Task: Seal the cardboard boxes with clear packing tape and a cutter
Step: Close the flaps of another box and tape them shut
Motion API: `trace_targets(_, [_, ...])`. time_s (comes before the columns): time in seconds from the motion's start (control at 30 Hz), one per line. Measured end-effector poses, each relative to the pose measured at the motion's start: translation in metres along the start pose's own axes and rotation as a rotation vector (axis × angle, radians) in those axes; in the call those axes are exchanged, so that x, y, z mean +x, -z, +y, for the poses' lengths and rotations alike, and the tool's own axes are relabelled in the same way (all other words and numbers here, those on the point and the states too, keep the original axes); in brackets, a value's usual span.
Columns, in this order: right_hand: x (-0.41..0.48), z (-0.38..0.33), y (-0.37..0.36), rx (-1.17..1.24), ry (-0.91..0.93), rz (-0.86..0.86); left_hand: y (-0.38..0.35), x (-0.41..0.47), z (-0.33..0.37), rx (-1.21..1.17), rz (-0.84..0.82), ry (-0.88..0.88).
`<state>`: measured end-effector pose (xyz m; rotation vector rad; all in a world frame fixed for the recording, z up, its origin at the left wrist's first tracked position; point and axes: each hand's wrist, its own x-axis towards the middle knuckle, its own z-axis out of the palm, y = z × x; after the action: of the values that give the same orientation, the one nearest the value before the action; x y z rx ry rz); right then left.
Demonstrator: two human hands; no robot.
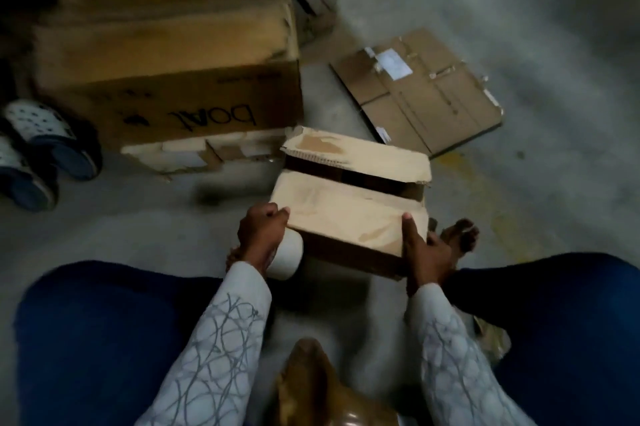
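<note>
A small cardboard box [349, 207] lies on the concrete floor between my knees, with its two top flaps parted by a dark gap. My left hand [259, 231] grips the box's near left corner with curled fingers. A roll of tape [285, 257] sits right under that hand, around or beside the wrist; I cannot tell which. My right hand [420, 252] holds the near right corner, thumb lying on the flap. No cutter shows.
A large brown carton [166, 58] printed "boAt" stands at the back left. A flattened cardboard sheet [419, 89] lies at the back right. Sandals [41, 145] are at the left edge. A bare foot [460, 238] rests beside the box. A brown crumpled thing [311, 387] is near my lap.
</note>
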<state>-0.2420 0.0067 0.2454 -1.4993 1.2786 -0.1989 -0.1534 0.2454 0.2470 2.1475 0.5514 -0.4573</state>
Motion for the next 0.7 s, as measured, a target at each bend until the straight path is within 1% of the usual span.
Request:
trace_targets(0.13, [-0.064, -0.026, -0.001, 0.048, 0.221, -0.078, 0.082, -0.028, 0.004, -0.327, 0.030, -0.067])
trace_targets(0.23, [-0.102, -0.050, -0.019, 0.050, 0.364, -0.093, 0.145, -0.041, 0.012, -0.481, 0.103, -0.117])
trace_targets(0.3, [-0.126, -0.077, -0.038, 0.083, 0.420, -0.149, 0.185, -0.039, 0.023, -0.555, 0.153, -0.156])
trace_targets(0.4, [-0.156, -0.122, -0.080, 0.198, 0.493, -0.356, 0.251, -0.025, 0.035, -0.666, 0.209, -0.207])
trace_targets(0.5, [-0.168, -0.169, -0.139, 0.242, 0.604, -0.501, 0.313, 0.001, 0.049, -0.780, 0.252, -0.284])
trace_targets(0.6, [-0.179, -0.219, -0.209, 0.182, 0.734, -0.623, 0.366, 0.044, 0.065, -0.905, 0.319, -0.337])
trace_targets(0.7, [-0.181, -0.245, -0.277, 0.124, 0.791, -0.670, 0.394, 0.102, 0.070, -1.049, 0.295, -0.356])
